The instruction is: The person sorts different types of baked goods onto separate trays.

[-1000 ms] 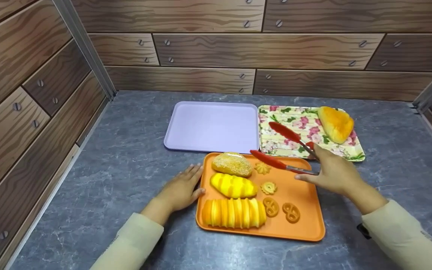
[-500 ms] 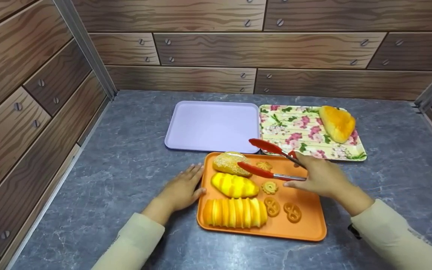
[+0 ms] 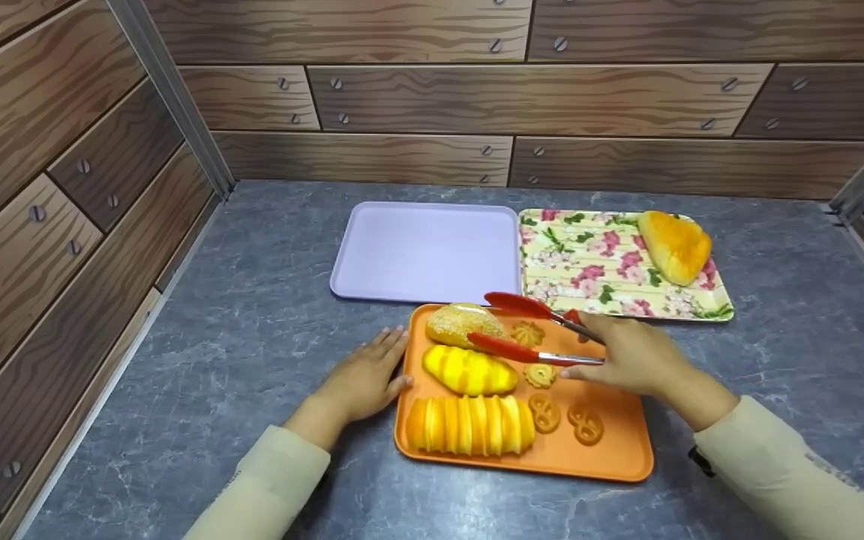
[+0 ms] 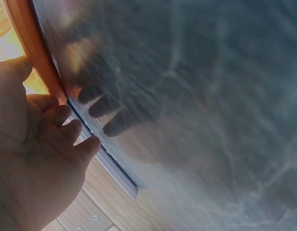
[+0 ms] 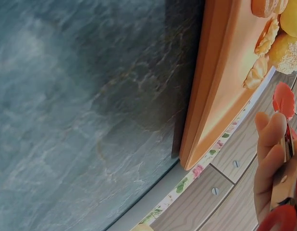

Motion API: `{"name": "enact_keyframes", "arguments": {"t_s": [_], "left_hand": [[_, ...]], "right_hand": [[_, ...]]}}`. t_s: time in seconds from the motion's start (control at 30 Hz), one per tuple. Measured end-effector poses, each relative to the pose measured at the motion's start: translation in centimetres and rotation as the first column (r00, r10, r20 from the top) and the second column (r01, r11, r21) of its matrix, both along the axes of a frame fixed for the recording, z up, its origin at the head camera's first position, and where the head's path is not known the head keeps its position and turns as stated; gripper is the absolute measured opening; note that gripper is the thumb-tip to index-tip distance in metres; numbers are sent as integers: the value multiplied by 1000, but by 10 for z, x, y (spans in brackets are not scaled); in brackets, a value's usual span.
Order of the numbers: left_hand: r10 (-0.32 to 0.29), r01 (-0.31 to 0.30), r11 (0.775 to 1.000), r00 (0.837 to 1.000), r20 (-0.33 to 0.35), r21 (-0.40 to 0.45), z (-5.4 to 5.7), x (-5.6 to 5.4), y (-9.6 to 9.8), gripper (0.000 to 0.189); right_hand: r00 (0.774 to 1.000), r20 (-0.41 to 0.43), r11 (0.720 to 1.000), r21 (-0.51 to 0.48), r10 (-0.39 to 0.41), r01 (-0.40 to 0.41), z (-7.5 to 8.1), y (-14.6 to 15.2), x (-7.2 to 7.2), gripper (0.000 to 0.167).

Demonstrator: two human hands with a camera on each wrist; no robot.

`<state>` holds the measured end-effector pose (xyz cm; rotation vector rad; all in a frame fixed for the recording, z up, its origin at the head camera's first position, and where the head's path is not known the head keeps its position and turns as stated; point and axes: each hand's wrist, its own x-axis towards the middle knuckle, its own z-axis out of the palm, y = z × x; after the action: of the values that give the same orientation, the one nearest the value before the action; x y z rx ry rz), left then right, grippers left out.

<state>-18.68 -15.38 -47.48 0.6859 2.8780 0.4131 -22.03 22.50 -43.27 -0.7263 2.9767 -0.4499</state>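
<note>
My right hand grips a pair of red-tipped metal tongs, whose arms are spread. The tongs reach over the back of the orange tray, one tip overlapping the seeded bun in the head view. Beside that bun lies a star-shaped cookie, and a ring-shaped cookie sits nearer. A yellow striped bread and a ridged, sliced-looking loaf fill the tray's left side. Two pretzels lie at its front right. My left hand rests with extended fingers against the tray's left edge.
Behind the orange tray stands a lilac tray with nothing on it. Right of it, a floral tray bears a triangular golden bun. Wood-patterned walls bound the grey marbled tabletop at the back and sides.
My right hand has carried the tongs left and toward me, from partly over the floral tray to above the seeded bun and star-shaped cookie. My left hand has stayed at the tray's edge.
</note>
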Motion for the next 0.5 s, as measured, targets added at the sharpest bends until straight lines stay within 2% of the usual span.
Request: {"name": "enact_keyframes", "arguments": {"t_s": [0.2, 0.5], "left_hand": [[0, 0, 1000, 1000, 0, -2, 0, -1, 0, 63], [5, -5, 1000, 1000, 9, -6, 1, 0, 1, 64]], "right_hand": [[1000, -12, 999, 25, 20, -19, -2, -4, -1, 98], [999, -39, 1000, 13, 27, -26, -6, -6, 1, 95]]}}
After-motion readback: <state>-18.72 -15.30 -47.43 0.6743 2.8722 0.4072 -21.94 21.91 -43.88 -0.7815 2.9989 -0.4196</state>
